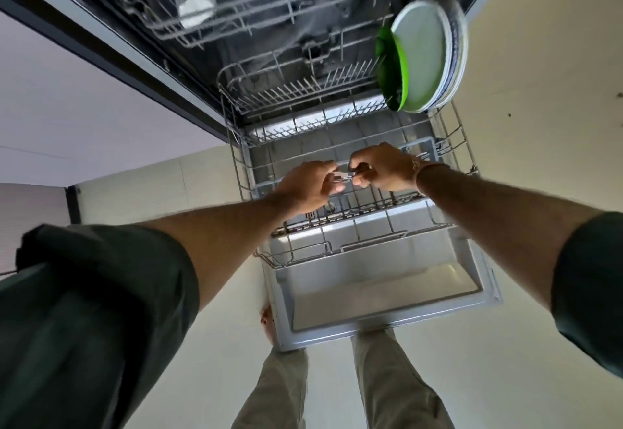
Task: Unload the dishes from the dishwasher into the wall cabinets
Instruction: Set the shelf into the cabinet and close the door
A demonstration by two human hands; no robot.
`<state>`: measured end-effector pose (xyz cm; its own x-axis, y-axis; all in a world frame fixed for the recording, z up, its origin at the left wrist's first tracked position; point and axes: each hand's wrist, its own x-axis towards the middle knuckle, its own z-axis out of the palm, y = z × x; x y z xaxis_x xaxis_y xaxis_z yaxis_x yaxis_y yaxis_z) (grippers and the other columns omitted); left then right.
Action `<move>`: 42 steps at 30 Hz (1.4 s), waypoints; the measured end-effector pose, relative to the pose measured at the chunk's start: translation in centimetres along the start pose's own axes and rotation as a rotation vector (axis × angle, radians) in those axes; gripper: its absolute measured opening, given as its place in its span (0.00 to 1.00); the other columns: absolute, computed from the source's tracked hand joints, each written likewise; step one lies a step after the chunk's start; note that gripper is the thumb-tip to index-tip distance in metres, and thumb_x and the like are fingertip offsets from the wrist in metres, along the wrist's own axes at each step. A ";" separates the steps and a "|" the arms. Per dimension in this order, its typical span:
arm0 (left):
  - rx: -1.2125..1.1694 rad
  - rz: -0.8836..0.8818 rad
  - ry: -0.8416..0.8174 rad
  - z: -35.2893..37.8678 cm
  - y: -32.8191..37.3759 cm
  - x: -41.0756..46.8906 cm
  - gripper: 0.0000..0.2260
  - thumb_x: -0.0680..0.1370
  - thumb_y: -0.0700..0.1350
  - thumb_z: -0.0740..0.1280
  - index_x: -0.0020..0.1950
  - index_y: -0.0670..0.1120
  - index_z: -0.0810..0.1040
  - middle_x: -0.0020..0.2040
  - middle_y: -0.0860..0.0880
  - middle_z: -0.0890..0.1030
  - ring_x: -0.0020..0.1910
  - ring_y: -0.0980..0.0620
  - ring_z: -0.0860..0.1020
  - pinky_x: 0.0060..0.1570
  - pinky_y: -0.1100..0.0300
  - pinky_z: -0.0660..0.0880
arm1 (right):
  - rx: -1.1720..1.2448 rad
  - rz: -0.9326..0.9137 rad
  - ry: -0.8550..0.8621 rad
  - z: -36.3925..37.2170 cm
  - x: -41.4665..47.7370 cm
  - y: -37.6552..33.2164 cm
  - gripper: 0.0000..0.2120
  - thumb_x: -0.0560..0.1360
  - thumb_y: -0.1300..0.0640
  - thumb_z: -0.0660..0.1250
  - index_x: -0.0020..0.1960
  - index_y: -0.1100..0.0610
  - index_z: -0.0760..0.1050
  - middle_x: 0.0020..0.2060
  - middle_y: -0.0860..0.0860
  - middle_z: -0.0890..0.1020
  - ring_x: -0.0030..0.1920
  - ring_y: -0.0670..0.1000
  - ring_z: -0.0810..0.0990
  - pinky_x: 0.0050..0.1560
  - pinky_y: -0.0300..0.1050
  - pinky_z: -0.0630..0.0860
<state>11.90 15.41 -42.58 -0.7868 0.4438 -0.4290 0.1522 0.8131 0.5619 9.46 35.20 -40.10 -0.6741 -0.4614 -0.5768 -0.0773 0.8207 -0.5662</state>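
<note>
Here both hands meet over the pulled-out lower rack point(242, 172): the left hand point(308, 187) and right hand point(377, 167) each pinch an end of a small silvery piece point(344, 178), its long axis running left to right. Plates point(423, 54) stand on edge at the rack's far right, faces leftward. The open door point(371, 280) hangs over pale floor point(219, 361).

Pale cream floor point(539, 125) w/ white cabinet front point(67, 108) & dark trim strip point(101, 48) at left.

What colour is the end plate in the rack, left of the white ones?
Bright green plate, clearest in the head view.
</note>
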 end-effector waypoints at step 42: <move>0.492 -0.109 0.761 -72.5 0.5 -51.5 0.09 0.84 0.50 0.57 0.45 0.52 0.70 0.39 0.52 0.76 0.38 0.49 0.75 0.36 0.57 0.66 | -0.890 -0.483 0.566 -30.8 -13.6 -82.8 0.13 0.82 0.43 0.54 0.47 0.49 0.70 0.38 0.50 0.75 0.40 0.53 0.74 0.44 0.49 0.73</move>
<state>9.14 -34.38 31.05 -0.9674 0.1281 0.2184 0.1540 0.9824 0.1060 2.40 -16.10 32.71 -0.6480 -0.7593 0.0601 -0.7542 0.6507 0.0887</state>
